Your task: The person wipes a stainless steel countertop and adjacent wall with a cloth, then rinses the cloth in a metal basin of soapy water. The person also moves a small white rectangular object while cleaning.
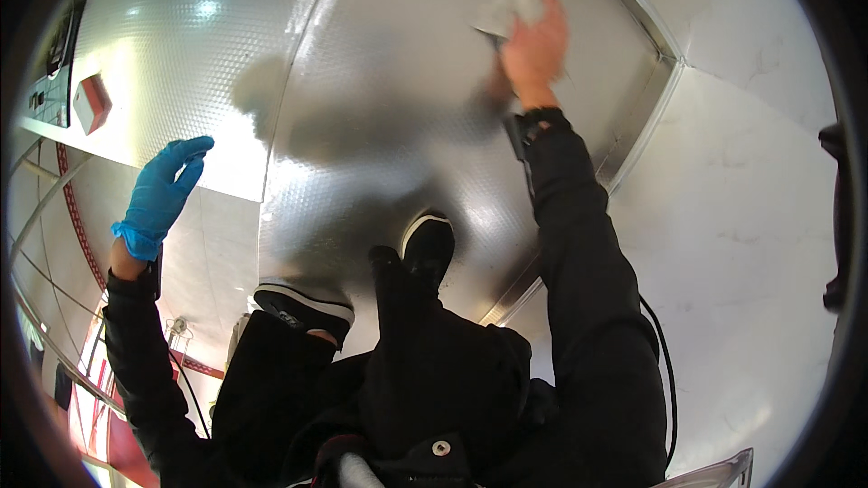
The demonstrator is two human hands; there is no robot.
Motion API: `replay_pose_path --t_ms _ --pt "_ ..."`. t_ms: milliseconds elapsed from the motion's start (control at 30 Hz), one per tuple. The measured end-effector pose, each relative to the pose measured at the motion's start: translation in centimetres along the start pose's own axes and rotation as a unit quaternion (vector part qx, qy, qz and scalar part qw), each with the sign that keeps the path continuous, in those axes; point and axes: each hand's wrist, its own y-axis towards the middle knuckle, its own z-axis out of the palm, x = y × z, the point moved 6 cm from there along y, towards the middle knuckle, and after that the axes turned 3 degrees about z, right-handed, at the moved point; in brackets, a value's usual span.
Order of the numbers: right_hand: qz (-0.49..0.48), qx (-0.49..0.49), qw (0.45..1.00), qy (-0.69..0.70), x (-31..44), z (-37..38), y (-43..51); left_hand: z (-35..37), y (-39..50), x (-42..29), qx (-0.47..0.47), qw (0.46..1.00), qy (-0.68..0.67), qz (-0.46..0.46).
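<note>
My right hand, bare and blurred by motion, rests over a whitish, cloth-like thing on the shiny embossed metal sheet. What the thing is exactly cannot be told. A thin dark edge shows beside it, at its lower left. My left hand wears a blue disposable glove and hangs at the left, near the edge of the metal surface. Its fingers are bent, the thumb is apart from them, and nothing shows between them. Both forearms are in black sleeves.
A red and white box-like block sits at the left beside a dark appliance. My black shoes stand on the metal. A raised metal edging meets pale wall panels at the right. Curved pipes and red trusses show at the lower left.
</note>
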Motion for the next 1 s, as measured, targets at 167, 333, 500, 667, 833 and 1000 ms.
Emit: replay_pose_path --t_ms 167,333,500,667,833,1000 --pt "-0.194 0.139 0.926 0.294 18.4 -0.6 -8.1 -1.2 0.8 -2.2 -0.022 0.999 0.011 0.04" --pt "-0.418 0.329 0.802 0.272 19.2 -3.4 -20.2 -1.8 0.4 -0.7 -0.012 0.998 0.057 0.024" --pt "-0.17 0.21 0.958 0.096 3.2 -3.2 -10.8 -2.1 -1.2 1.8 0.004 0.997 0.068 -0.025" --pt "0.153 0.047 0.972 -0.17 -9.1 -3.5 0.7 -1.7 -1.4 3.0 -0.022 0.998 0.052 -0.02" --pt "-0.036 -0.017 0.993 -0.115 4.2 3.6 7.7 0.8 -2.6 2.8 -0.022 1.0 0.002 -0.022" --pt "-0.194 -0.032 0.969 0.15 26.3 7.5 5.6 0.9 -4.6 2.5 -0.023 0.997 -0.004 -0.068"
